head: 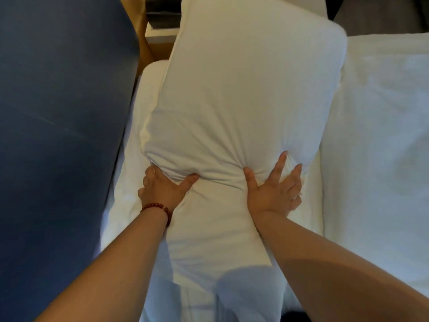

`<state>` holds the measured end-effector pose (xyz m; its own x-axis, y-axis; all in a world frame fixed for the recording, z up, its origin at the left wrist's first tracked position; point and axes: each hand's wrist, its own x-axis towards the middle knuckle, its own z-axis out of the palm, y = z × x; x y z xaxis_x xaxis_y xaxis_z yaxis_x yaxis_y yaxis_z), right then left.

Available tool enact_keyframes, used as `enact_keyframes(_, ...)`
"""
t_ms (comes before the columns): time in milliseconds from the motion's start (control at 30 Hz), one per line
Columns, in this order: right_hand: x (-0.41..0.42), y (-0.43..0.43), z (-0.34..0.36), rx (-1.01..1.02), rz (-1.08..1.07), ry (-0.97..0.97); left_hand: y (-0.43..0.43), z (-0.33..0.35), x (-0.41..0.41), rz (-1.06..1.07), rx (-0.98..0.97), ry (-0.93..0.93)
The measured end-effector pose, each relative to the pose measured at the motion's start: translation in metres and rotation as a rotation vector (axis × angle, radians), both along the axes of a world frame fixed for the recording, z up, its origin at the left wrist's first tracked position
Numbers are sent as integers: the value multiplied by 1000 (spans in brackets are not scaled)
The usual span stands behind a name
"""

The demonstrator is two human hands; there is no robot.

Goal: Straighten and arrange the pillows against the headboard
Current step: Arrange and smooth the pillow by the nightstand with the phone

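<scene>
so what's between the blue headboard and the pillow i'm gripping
A second pillow lies beside the headboard, partly under the gripped pillow that the left hand and right hand squeeze. The head view shows it.
</scene>
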<state>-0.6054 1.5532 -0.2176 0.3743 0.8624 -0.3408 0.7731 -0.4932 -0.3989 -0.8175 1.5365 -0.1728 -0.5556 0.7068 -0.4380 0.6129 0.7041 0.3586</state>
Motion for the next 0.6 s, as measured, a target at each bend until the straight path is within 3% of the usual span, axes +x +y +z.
enact_keyframes(333, 13, -4, 11, -108, 83, 92, -79, 66, 15, 169, 234, 173)
enact_keyframes(467, 15, -5, 25, -125, 88, 113, -136, 70, 46, 572, 492, -66)
enact_keyframes(600, 28, -11, 38, -118, 118, 152, -153, 57, 96, 1014, 471, -373)
